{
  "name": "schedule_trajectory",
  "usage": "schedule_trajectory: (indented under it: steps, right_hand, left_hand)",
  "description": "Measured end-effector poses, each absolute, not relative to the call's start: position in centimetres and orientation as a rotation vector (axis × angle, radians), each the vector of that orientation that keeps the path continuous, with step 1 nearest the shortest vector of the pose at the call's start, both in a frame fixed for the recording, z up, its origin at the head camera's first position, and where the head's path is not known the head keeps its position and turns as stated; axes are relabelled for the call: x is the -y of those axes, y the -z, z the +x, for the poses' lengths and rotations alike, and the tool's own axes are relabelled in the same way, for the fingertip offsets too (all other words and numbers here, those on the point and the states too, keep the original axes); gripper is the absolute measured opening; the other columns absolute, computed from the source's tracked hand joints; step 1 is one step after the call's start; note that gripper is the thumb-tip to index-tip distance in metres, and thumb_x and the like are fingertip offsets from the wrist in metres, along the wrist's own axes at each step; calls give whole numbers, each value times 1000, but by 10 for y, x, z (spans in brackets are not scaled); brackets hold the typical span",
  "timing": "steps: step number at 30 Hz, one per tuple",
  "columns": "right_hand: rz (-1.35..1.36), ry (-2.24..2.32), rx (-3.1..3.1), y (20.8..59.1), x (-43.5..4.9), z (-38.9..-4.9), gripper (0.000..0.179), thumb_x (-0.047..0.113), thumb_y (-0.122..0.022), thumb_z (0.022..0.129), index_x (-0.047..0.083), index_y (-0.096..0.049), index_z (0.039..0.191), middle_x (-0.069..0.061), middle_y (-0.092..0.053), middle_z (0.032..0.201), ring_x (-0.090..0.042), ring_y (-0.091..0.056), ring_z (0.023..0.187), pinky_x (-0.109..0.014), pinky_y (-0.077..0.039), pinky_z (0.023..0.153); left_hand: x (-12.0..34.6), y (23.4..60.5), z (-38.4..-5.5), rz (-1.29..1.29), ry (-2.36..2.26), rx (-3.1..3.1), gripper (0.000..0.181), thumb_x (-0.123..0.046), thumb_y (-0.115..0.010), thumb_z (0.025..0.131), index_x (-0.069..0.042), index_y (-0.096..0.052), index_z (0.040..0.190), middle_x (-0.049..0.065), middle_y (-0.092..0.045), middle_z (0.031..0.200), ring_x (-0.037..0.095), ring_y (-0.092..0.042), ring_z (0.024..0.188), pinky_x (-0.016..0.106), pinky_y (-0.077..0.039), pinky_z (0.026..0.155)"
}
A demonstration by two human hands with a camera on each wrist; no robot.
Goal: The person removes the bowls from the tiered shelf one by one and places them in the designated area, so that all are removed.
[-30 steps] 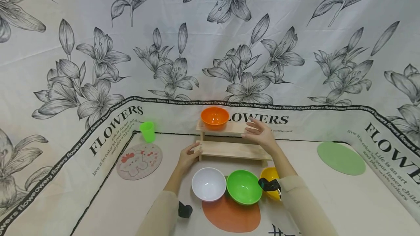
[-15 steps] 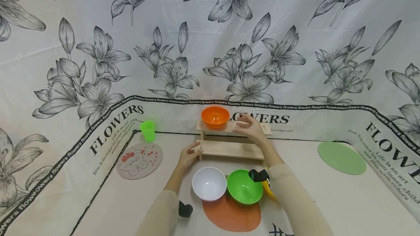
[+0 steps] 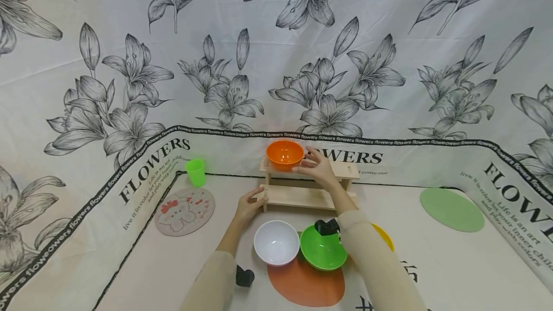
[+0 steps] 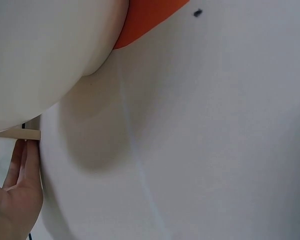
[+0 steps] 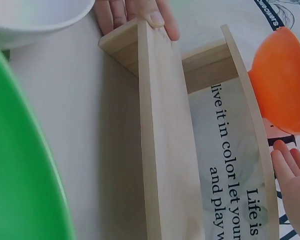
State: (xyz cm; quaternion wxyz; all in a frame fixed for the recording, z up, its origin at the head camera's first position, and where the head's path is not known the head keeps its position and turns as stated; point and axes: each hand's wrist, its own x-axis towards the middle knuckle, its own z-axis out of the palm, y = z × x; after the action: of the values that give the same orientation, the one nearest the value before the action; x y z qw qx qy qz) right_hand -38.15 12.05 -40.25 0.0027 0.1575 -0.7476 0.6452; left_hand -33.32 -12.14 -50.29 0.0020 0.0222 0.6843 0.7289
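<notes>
A small wooden two-tier shelf (image 3: pixel 302 197) stands at the back of the table. On the left end of its upper board sits an orange bowl (image 3: pixel 285 155), upright. My left hand (image 3: pixel 246 208) grips the left end of the lower board; the right wrist view shows its thumb on top of the wood. Just right of the orange bowl is my right hand (image 3: pixel 320 171), fingers spread and extended toward its side. In the right wrist view the fingertips (image 5: pixel 280 146) lie close below the bowl, and contact is hard to tell.
In front of the shelf stand a white bowl (image 3: pixel 276 244), a green bowl (image 3: pixel 321 253) and a yellow bowl (image 3: pixel 383 236), partly behind my right sleeve. A green cup (image 3: pixel 196 173) and a pink mat (image 3: pixel 186 211) lie left; a green mat (image 3: pixel 451 209) lies right.
My right hand has moved left over the upper board, up to the orange bowl's right side. My left hand has kept its hold on the shelf end.
</notes>
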Motion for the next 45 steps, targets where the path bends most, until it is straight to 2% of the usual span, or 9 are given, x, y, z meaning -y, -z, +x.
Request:
schedule_trajectory:
  steps: [5,10,17,21,25,29,33,40,45]
  right_hand:
    - [480,-2069,2321,402,-113,-387,82,7,-73,80,10,-27,148,-26,-31,145,-40,-44,125,-44,-46,101]
    - [484,-2079,2338,402,-105,-390,79,7,-73,81,8,-30,147,-23,-36,144,-39,-43,126,-43,-45,102]
    - [476,-2050,2359,403,-99,-385,80,9,-72,81,4,-28,147,-17,-28,150,-38,-44,126,-38,-46,101]
    - [465,-1990,2394,404,-98,-381,85,14,-75,80,4,-25,148,-16,-28,151,-36,-48,121,-35,-50,97]
    - [471,-1986,2380,405,-98,-378,87,14,-76,80,4,-23,148,-16,-27,151,-35,-50,119,-31,-51,94]
    - [496,-2029,2309,407,-100,-374,84,8,-75,79,1,-25,147,-17,-30,150,-36,-49,119,-25,-52,92]
    - [485,-2055,2266,409,-103,-367,82,4,-75,78,-1,-28,145,-19,-35,147,-37,-51,116,-19,-53,87]
    - [467,-2050,2344,405,-119,-347,87,13,-78,76,5,-29,147,-16,-33,148,-35,-53,116,-21,-53,88]
    - [492,-2085,2341,404,-132,-334,88,10,-77,76,2,-26,147,-18,-29,150,-38,-48,120,-21,-52,89]
  left_hand:
    - [122,488,-325,104,-2247,-2154,46,-1,-64,86,8,-50,129,13,-56,88,13,-58,76,48,-52,90]
    - [122,488,-324,111,-2227,-2176,46,-1,-64,87,8,-50,130,19,-58,97,13,-58,78,47,-53,89]
    - [122,509,-336,69,-2236,-2199,47,-7,-67,86,3,-53,130,19,-56,102,12,-58,78,33,-58,81]
    - [123,512,-336,48,-2235,-2210,47,-8,-69,86,1,-55,129,15,-56,96,11,-57,77,30,-58,78]
    - [123,503,-332,78,-2242,-2192,46,-4,-67,85,5,-53,128,13,-55,88,14,-56,76,37,-58,81]
    - [122,490,-324,112,-2230,-2187,47,-3,-65,86,8,-50,129,17,-56,93,15,-56,79,45,-55,87]
    - [120,482,-318,119,-2236,-2178,46,-3,-64,87,9,-49,130,21,-58,100,15,-58,81,46,-53,90]
    - [120,485,-318,124,-2249,-2167,47,-3,-63,88,10,-48,130,25,-60,102,14,-59,82,47,-52,91]
    - [120,483,-317,94,-2250,-2162,47,-4,-64,88,9,-49,130,26,-60,104,15,-60,83,48,-51,93]
